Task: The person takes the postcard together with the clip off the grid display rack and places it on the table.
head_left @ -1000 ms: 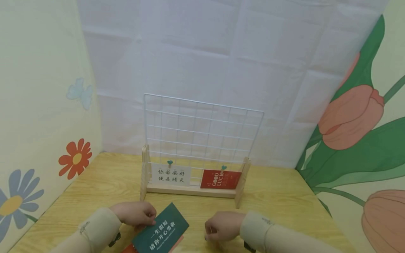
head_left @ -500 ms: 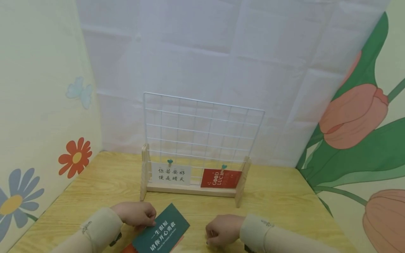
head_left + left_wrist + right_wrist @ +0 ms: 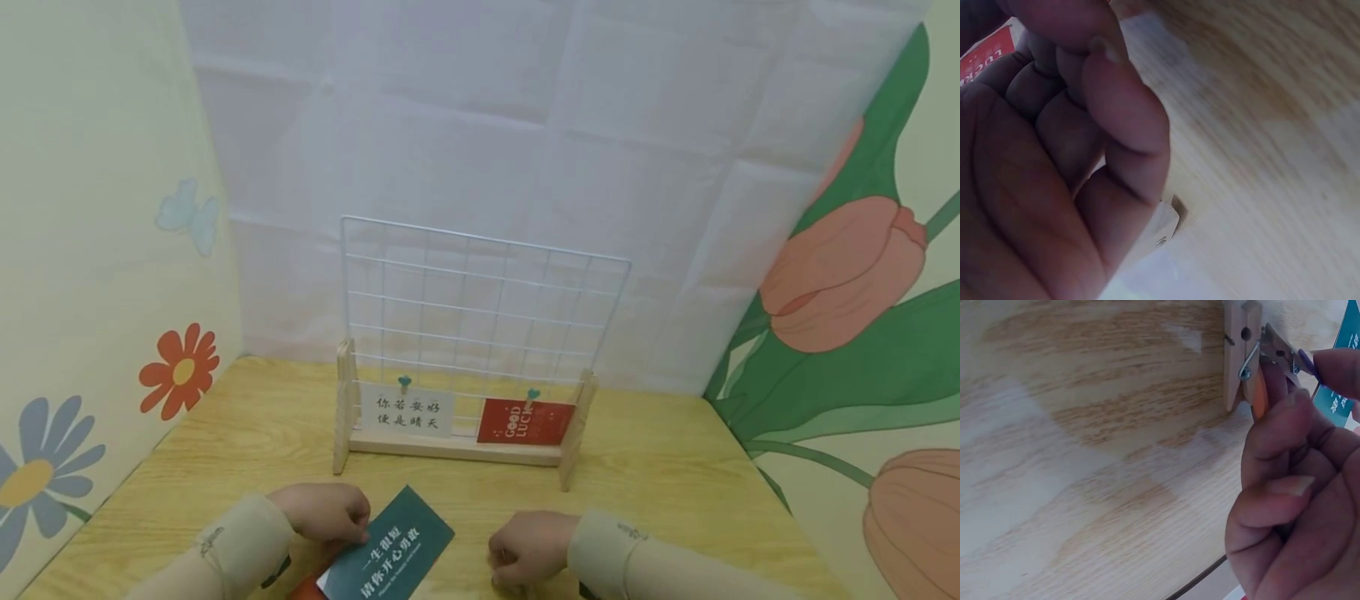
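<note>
My left hand pinches the upper-left edge of a dark green card with white Chinese writing. Beneath that card a strip of red card shows at the bottom edge. To the right of the cards, my right hand is low over the table. In the right wrist view its thumb and finger pinch a small wooden clothespin with a purple piece. A second clothespin, with an orange piece, is beside the fingertips. The left wrist view shows curled fingers; the pinched edge is hidden there.
Behind the hands stands a white wire grid on a wooden base. Clothespins with green hearts hold a white card at its left and a red "GOOD LUCK" card at its right. A white cloth hangs behind.
The green card has shifted slightly right, and a pale corner now shows at its lower left. The pinkish edge under its right side is out of sight. Both hands stay nearly where they were.
</note>
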Tool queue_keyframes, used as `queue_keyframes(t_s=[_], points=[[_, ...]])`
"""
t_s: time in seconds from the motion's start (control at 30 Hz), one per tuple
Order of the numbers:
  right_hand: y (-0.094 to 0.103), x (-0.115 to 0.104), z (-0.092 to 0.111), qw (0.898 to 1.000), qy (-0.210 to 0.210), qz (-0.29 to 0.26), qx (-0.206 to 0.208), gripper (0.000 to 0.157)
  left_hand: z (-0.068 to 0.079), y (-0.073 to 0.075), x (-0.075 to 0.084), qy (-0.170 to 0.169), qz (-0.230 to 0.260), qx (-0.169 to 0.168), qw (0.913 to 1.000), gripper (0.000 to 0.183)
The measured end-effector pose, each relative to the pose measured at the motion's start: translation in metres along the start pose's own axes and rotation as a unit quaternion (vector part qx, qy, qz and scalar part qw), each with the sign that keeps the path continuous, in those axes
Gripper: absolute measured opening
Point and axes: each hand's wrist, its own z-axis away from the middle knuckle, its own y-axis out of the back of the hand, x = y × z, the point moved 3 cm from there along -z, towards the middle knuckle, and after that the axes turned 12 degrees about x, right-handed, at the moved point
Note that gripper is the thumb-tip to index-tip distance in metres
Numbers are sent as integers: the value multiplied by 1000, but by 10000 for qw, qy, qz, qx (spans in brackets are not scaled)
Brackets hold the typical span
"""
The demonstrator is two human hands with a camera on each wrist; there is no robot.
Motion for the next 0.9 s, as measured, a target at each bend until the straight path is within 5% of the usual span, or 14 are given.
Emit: queue_keyframes(t_s=[0.17, 0.27, 0.47, 0.6, 0.77, 0.9], points=[[-10, 13, -9, 9998, 97, 147, 13, 17, -38, -15, -66, -18, 77, -304, 9995, 18], [-9, 10, -8, 9998, 80, 200, 37, 18, -47, -19, -82, -37, 61, -272, 9996, 20], [4, -8, 3, 10000, -47, 43, 8, 18, -24, -4, -34, -230, -404, 197, 9987, 18], [12, -14, 5, 9999, -10, 0, 141, 14, -6, 16, 2, -297, -254, 777, 9962, 14], [31, -25, 2, 9963, 223, 268, 785, 11, 4, 34, 27, -579, -75, 1861, 9808, 13], [52, -32, -6, 9898, 240, 453, 1331, 9, 5, 42, 32, -418, -96, 2517, 9669, 12]])
